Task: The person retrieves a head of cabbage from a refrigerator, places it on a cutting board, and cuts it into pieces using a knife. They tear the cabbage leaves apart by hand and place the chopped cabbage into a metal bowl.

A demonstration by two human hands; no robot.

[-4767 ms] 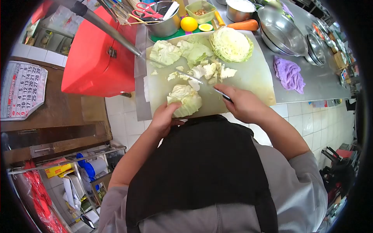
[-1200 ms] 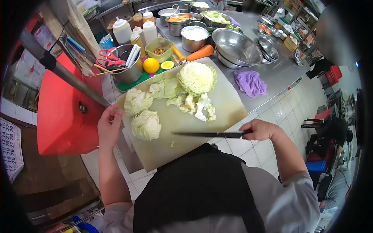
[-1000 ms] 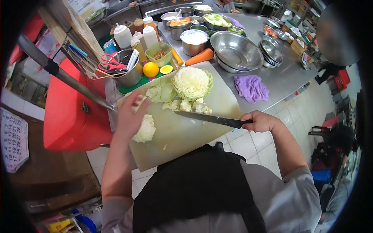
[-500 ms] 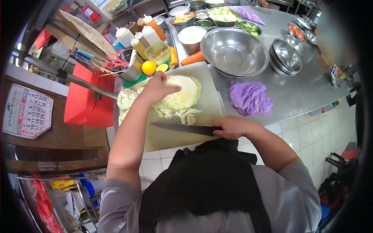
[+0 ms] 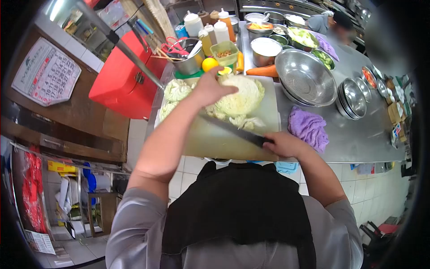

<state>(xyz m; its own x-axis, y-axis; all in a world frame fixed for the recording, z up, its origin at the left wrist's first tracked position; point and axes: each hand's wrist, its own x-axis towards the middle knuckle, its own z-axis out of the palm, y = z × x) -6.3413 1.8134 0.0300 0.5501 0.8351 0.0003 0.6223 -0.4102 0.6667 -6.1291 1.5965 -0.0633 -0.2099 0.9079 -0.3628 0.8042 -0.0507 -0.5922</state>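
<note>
A cut cabbage half (image 5: pixel 244 95) lies with its pale cut face up on the cutting board (image 5: pixel 210 143). My left hand (image 5: pixel 212 88) grips its left side, thumb over the cut face and fingers at the far edge. My right hand (image 5: pixel 284 144) is closed round the handle of a long kitchen knife (image 5: pixel 239 131). The blade slants up and left across the board, close to the cabbage's near side, its tip end blurred and near my left forearm. Loose cabbage leaves (image 5: pixel 246 122) lie along that near side. More cabbage (image 5: pixel 177 91) sits at the board's left edge.
Behind the board are a lemon (image 5: pixel 209 64), a carrot (image 5: pixel 263 71) and a metal can of tools (image 5: pixel 190 65). A colander (image 5: pixel 306 77), stacked steel bowls (image 5: pixel 352 99) and a purple cloth (image 5: pixel 308 128) stand right. A red box (image 5: pixel 123 85) is left. Another person (image 5: pixel 333 23) is at the back.
My view has turned, so the table appears shifted right. The knife has swung from nearly level to slanting, its tip nearer the cabbage. My left hand stays on the cabbage.
</note>
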